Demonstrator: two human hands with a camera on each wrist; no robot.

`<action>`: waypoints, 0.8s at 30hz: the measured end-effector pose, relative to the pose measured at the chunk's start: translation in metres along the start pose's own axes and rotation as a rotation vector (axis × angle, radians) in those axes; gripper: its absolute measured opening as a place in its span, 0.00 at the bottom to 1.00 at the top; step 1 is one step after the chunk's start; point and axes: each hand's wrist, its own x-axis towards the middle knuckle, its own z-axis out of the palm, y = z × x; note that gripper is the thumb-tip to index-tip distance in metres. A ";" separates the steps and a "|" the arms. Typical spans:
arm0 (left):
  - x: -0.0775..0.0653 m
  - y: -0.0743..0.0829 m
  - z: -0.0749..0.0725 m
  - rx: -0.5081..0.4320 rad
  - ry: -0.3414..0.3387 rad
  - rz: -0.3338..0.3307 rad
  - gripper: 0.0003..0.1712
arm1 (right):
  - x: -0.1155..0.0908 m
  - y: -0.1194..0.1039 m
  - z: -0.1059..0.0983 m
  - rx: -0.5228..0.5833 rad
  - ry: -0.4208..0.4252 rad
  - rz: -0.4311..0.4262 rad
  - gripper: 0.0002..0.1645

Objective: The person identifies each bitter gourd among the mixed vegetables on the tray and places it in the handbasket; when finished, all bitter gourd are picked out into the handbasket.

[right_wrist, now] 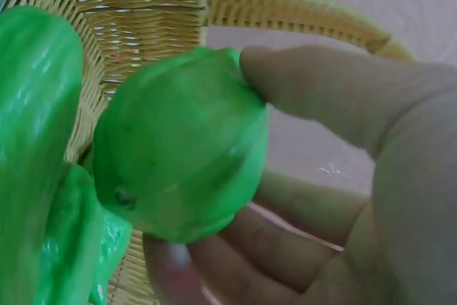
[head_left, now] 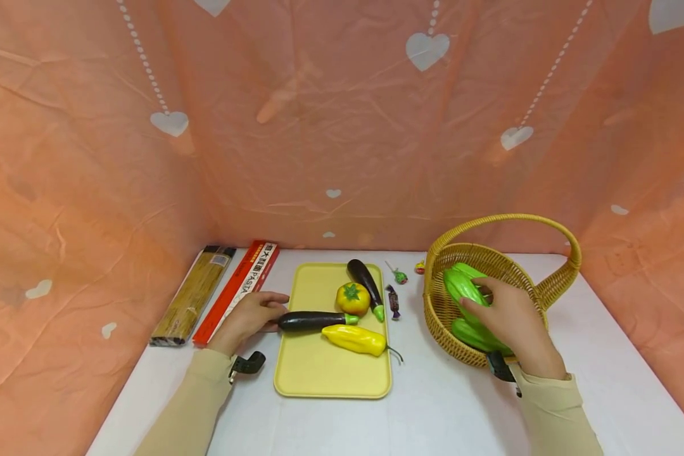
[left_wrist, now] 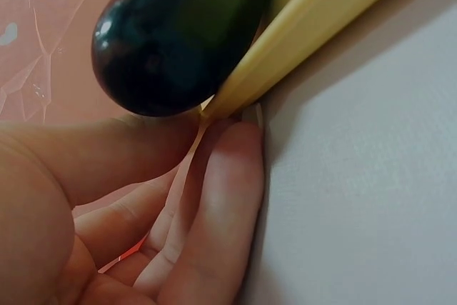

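My left hand [head_left: 252,318] pinches the left rim of a yellow tray [head_left: 330,383], thumb above and fingers beneath in the left wrist view. Just over the thumb, the rounded end of a dark eggplant [left_wrist: 171,48] overhangs that rim. Also on the tray are a second eggplant [head_left: 363,278], an orange-yellow tomato [head_left: 351,300] and a yellow pepper [head_left: 354,340], its stem past the right edge. On the right, my right hand [head_left: 515,320] grips a green ridged gourd [right_wrist: 178,148] at the wicker basket [head_left: 440,332]. More green gourds [right_wrist: 32,141] lie in the basket.
Left of the tray lie a red and white pasta box [head_left: 236,288] and a clear pack of brown noodles [head_left: 190,301]. Between tray and basket are a lollipop [head_left: 400,277] and a dark wrapped candy [head_left: 394,302]. The basket's tall handle [head_left: 507,218] arches overhead.
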 end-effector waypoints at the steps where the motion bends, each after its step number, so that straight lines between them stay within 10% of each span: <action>1: 0.000 0.000 0.000 -0.004 0.002 -0.004 0.19 | 0.002 -0.001 0.002 -0.007 -0.004 0.007 0.34; 24: -0.001 0.000 -0.001 -0.016 0.001 0.003 0.18 | 0.019 -0.003 0.003 -0.009 -0.082 0.125 0.41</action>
